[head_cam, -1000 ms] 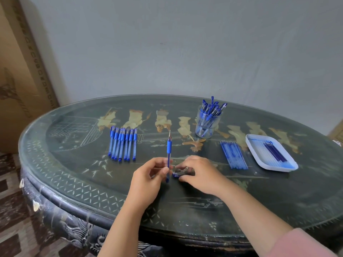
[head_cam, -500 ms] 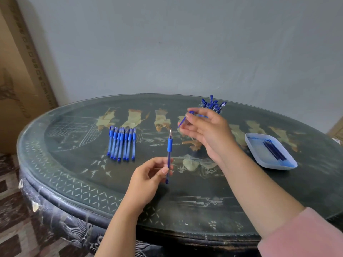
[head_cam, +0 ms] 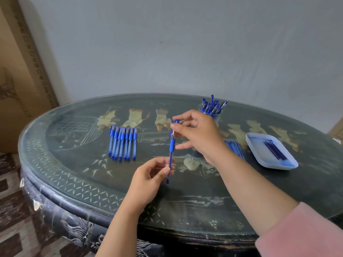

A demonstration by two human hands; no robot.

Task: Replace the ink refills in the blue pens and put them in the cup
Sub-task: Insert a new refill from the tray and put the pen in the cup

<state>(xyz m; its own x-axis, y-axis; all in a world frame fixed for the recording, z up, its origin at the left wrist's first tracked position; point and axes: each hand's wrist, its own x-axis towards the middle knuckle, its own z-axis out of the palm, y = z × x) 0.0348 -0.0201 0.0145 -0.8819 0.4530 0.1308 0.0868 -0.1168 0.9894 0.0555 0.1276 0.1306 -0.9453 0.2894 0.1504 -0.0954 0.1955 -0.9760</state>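
The left hand point(head_cam: 148, 177) pinched the blue pen point(head_cam: 171, 145) upright by its lower barrel, in front of the cup point(head_cam: 218, 115). The right hand point(head_cam: 200, 136) pinched the cap point(head_cam: 175, 122) at the pen's top end.

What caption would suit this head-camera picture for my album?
Right hand holds a cap on the blue pen gripped by the left hand.

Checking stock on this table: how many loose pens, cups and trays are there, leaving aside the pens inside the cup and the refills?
row pens: 7
held pen, in left hand and right hand: 1
cup: 1
tray: 1
total: 10
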